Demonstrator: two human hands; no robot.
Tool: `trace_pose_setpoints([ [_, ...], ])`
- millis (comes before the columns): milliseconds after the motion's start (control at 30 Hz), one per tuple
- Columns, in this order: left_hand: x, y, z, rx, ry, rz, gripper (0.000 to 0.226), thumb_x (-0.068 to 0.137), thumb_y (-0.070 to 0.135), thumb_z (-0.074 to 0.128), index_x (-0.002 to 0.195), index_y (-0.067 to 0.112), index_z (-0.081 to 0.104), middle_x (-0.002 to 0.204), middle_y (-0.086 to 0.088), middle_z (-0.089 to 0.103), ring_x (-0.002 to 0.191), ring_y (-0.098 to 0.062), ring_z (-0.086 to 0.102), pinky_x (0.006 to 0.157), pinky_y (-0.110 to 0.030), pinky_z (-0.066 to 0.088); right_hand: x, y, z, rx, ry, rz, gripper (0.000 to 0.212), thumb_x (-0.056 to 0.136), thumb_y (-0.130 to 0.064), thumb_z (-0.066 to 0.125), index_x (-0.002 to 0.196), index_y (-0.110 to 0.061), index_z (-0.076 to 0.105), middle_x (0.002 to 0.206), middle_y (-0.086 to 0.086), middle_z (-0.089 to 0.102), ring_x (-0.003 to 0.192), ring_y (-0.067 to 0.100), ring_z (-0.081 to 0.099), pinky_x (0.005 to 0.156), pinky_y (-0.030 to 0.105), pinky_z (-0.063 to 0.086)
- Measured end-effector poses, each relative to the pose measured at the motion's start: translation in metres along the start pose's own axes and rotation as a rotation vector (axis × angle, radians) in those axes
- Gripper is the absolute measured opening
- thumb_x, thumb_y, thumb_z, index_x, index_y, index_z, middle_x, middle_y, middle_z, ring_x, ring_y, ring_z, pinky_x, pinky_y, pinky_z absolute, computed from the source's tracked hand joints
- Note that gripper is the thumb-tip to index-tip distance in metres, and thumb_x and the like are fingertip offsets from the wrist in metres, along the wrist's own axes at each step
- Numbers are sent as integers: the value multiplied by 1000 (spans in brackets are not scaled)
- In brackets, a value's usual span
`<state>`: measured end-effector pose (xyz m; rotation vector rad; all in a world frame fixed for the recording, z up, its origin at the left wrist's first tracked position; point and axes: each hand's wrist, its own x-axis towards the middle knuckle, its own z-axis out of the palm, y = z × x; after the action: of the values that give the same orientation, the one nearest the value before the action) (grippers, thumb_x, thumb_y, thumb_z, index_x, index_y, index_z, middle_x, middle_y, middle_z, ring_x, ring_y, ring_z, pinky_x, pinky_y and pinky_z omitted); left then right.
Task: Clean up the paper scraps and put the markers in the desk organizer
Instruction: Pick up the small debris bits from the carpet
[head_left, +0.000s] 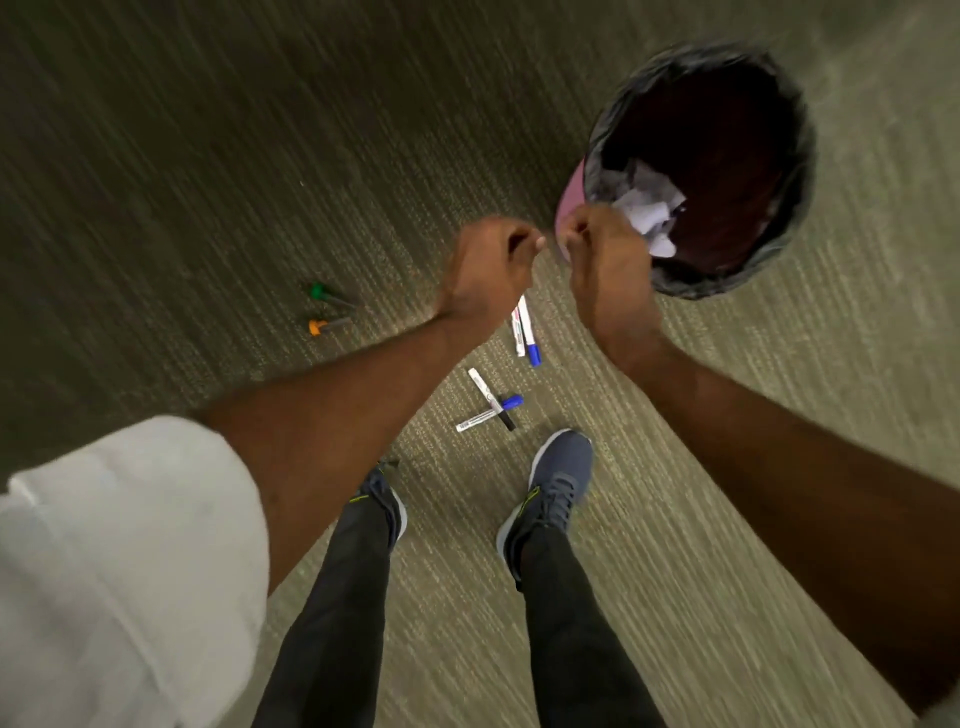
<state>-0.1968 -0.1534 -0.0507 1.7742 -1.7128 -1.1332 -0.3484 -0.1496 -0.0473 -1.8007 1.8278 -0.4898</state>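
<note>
From the head view, looking straight down, both bare forearms reach forward over a ribbed, olive-grey carpet floor (208, 156). The left hand (488, 270) is curled loosely, its fingers (524, 244) bent in toward the palm with nothing seen in them. The right hand (608, 254) hangs just beside it at the near rim of a round waste bin (789, 171) lined with a crinkled black plastic bag; its fingers are curled, and whether they grip anything cannot be told because the frame is blurred. Just beyond the right fingers, inside the dark bin, lie crumpled white paper scraps (652, 208). Below and between the two hands, on the carpet, lie two slim white cylindrical markers side by side, one blue-capped (525, 332); further toward the feet two more white markers lie crossed (491, 408), one with a blue cap, one with a black tip. Well to the left of the left fingers lie a green-capped marker (327, 294) and an orange-capped marker (327, 326), both dark-barrelled. A rolled white sleeve (119, 561) covers the left upper arm; dark trousers and grey-blue mesh sneakers (556, 483) stand beneath.
</note>
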Motion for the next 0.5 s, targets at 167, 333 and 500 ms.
trace_pose_setpoints([
  [167, 39, 74, 11, -13, 34, 120, 19, 88, 19, 62, 92, 9, 78, 84, -6, 76, 80, -16, 70, 70, -31, 52, 25, 29, -75, -72, 74, 108, 22, 87, -15, 52, 95, -13, 72, 94, 4, 73, 87, 19, 66, 76, 16, 41],
  [333, 62, 125, 17, 35, 34, 131, 17, 86, 22, 68, 92, 11, 80, 86, -5, 78, 80, -8, 71, 75, -29, 58, 36, 54, -121, -203, 106, 127, 33, 82, -6, 52, 100, -17, 77, 102, 1, 77, 94, 21, 71, 85, 27, 52],
  [500, 76, 139, 24, 94, 57, 80, 21, 83, 40, 78, 87, 19, 79, 75, 12, 71, 59, 12, 58, 54, -2, 46, 40, 60, -143, -77, 162, 206, 20, 85, -16, 58, 96, -16, 74, 83, -6, 75, 75, 6, 69, 71, 22, 56],
])
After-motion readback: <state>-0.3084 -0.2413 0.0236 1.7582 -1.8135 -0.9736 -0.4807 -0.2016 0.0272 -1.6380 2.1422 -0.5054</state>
